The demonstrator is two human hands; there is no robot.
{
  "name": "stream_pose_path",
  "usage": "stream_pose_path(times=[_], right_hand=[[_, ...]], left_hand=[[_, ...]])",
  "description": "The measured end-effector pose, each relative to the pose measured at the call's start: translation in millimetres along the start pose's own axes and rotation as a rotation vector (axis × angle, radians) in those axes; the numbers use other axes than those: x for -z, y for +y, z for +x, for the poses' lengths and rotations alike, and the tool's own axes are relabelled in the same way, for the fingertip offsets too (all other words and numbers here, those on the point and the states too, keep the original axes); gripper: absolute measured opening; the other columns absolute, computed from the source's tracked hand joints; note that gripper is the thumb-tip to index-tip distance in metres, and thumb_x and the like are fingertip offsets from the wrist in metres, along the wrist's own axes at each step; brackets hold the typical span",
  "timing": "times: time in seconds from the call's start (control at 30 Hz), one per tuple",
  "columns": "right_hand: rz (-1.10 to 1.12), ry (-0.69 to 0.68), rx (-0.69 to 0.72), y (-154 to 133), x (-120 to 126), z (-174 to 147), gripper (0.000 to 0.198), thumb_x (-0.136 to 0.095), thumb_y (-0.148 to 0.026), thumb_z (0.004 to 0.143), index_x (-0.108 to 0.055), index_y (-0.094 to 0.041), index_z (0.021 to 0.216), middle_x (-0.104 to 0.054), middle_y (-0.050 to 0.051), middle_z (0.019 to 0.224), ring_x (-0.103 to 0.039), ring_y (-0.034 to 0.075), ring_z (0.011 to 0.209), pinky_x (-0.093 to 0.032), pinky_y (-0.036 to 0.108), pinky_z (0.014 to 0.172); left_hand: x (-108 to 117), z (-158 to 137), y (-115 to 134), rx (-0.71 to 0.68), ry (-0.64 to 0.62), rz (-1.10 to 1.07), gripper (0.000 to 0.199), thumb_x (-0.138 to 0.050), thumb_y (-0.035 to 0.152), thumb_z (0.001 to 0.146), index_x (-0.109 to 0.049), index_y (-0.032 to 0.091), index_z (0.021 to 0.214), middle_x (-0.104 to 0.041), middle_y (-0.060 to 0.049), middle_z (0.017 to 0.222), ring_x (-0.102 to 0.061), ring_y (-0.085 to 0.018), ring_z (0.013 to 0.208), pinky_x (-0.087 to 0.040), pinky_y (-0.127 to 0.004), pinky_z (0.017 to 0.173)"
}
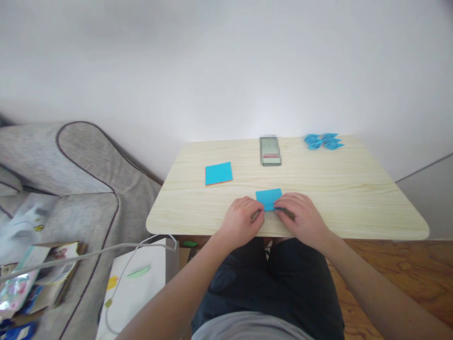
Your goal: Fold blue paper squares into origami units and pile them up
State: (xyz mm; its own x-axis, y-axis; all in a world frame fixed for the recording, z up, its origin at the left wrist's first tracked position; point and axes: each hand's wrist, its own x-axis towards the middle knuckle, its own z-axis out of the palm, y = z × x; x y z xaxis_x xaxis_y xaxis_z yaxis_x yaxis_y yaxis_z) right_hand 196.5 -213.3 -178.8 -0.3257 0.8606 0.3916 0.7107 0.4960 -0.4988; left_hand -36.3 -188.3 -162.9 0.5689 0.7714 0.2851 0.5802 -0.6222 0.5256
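Note:
A blue sheet of origami paper [268, 199] lies folded near the front edge of the table, between my two hands. My left hand [244, 218] pinches its lower left corner, fingers curled and thumb pressed in. On the other side, my right hand [299, 215] grips the lower right corner between thumb and fingers. Both hands partly cover the paper's bottom edge. A stack of blue paper [218, 174], with an orange edge showing beneath, rests further back to the left. Folded blue paper pieces [323, 141] sit at the back right.
A blurred-out phone-like device [270, 151] lies at the back middle of the pale wooden table [371, 203]. The wall rises right behind. To the left are a grey sofa [85, 208] with books on it, a white cabinet [141, 283] and a pale cable [92, 254].

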Motion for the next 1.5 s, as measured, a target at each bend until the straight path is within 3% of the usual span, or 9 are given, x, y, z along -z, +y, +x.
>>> stream_pose_path(times=[0.17, 0.33, 0.63, 0.8, 1.03, 1.33, 1.5], right_hand=[[0.032, -0.027, -0.051, -1, 6, 5, 0.015, -0.060, -0.030, 0.098, -0.072, -0.026, 0.106, -0.076, 0.007, 0.107, -0.067, 0.027, 0.107, -0.049, 0.048, 0.096], [0.089, -0.063, -0.136, 3, 7, 18, 0.015, -0.062, -0.033, 0.098, -0.072, -0.026, 0.106, -0.075, 0.006, 0.101, -0.068, 0.026, 0.097, -0.052, 0.045, 0.089], [0.116, -0.099, -0.289, 8, 8, 29, 0.022, -0.072, -0.036, 0.090, -0.068, -0.031, 0.110, -0.074, 0.004, 0.107, -0.069, 0.028, 0.099, -0.054, 0.047, 0.089], [0.200, -0.139, -0.279, 6, 20, 17, 0.024, -0.072, -0.021, 0.083, -0.066, -0.034, 0.103, -0.072, 0.003, 0.114, -0.068, 0.028, 0.108, -0.056, 0.048, 0.094], [0.201, -0.118, -0.172, 0, 24, 6, 0.034, -0.067, -0.005, 0.078, -0.067, -0.031, 0.100, -0.069, 0.005, 0.118, -0.064, 0.029, 0.114, -0.054, 0.051, 0.098], [0.149, -0.066, -0.146, -1, 19, 4, 0.027, -0.067, -0.005, 0.082, -0.068, -0.026, 0.099, -0.070, 0.005, 0.112, -0.063, 0.026, 0.111, -0.052, 0.049, 0.097], [0.144, -0.043, -0.227, -1, 18, 1, 0.031, -0.066, -0.007, 0.084, -0.069, -0.027, 0.107, -0.071, 0.004, 0.111, -0.064, 0.025, 0.111, -0.052, 0.047, 0.099]], left_hand=[[4, 1, -1, 0.090, 0.038, -0.109, 0.011, -0.061, 0.025, 0.094, -0.067, 0.025, 0.103, -0.074, -0.006, 0.103, -0.067, -0.024, 0.102, -0.049, -0.042, 0.097], [10, 6, -7, 0.176, 0.034, -0.123, 0.041, -0.076, 0.022, 0.080, -0.063, 0.027, 0.118, -0.073, -0.004, 0.116, -0.064, -0.027, 0.115, -0.043, -0.047, 0.108], [9, 8, -13, 0.251, 0.020, -0.144, 0.038, -0.075, 0.027, 0.082, -0.063, 0.030, 0.117, -0.074, -0.003, 0.114, -0.065, -0.027, 0.111, -0.043, -0.047, 0.104], [11, 7, -14, 0.200, -0.034, -0.137, 0.045, -0.079, 0.028, 0.077, -0.065, 0.032, 0.119, -0.075, -0.002, 0.118, -0.062, -0.029, 0.116, -0.041, -0.049, 0.106], [12, 5, -16, 0.097, -0.073, -0.119, 0.028, -0.067, 0.018, 0.086, -0.072, 0.030, 0.111, -0.075, -0.002, 0.119, -0.060, -0.026, 0.115, -0.040, -0.049, 0.104], [10, 4, -17, 0.035, 0.024, -0.119, 0.017, -0.064, 0.018, 0.093, -0.075, 0.025, 0.104, -0.074, -0.002, 0.115, -0.060, -0.021, 0.113, -0.043, -0.044, 0.103], [11, 4, -16, 0.000, 0.012, -0.120, 0.017, -0.062, 0.017, 0.096, -0.075, 0.025, 0.103, -0.076, 0.000, 0.113, -0.062, -0.020, 0.112, -0.042, -0.043, 0.103]])
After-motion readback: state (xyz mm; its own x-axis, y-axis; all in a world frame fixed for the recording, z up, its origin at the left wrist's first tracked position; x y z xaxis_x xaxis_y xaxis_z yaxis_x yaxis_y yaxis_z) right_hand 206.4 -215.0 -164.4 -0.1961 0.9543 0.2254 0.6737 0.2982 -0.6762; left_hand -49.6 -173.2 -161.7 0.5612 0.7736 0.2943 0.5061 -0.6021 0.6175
